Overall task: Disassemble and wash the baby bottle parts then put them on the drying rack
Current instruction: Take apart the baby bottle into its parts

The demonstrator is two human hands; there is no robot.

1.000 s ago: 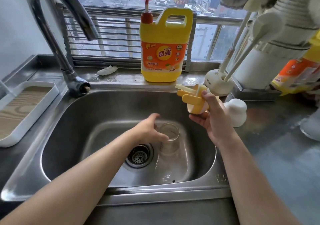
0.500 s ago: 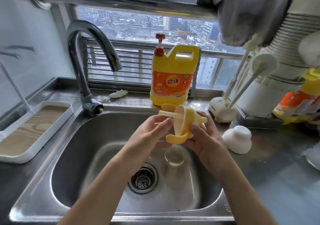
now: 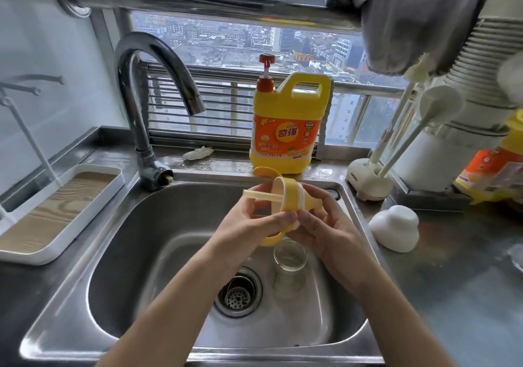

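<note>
Both of your hands are raised over the sink [image 3: 158,239], and together they hold one yellow bottle top [image 3: 293,197].

- Left hand [image 3: 249,222]: the fingers are curled and pinch the top's open side, next to the one pale straw [image 3: 260,195] that juts out toward 9 o'clock.
- Right hand [image 3: 328,233]: the fingers are curled around the spout end of the top, with the thumb pressed on its lower edge.
- The top has two loop handles, one at 12 o'clock and one at 6 o'clock of the part.

One clear glass bottle [image 3: 290,264] lies in the basin directly below your hands, just beside the one drain strainer [image 3: 239,291], at its 3 o'clock.

Around the sink:
- 9 o'clock: one white tray [image 3: 34,255] with a wood-grain floor.
- 11 o'clock: one tap [image 3: 147,64].
- 12 o'clock: one yellow soap jug [image 3: 288,134] with a red pump.
- 2 o'clock: one white stand [image 3: 368,181] that holds two brushes.
- 3 o'clock: one white domed cap [image 3: 394,229] on the counter, and a second soap jug [image 3: 498,168] farther out.
</note>
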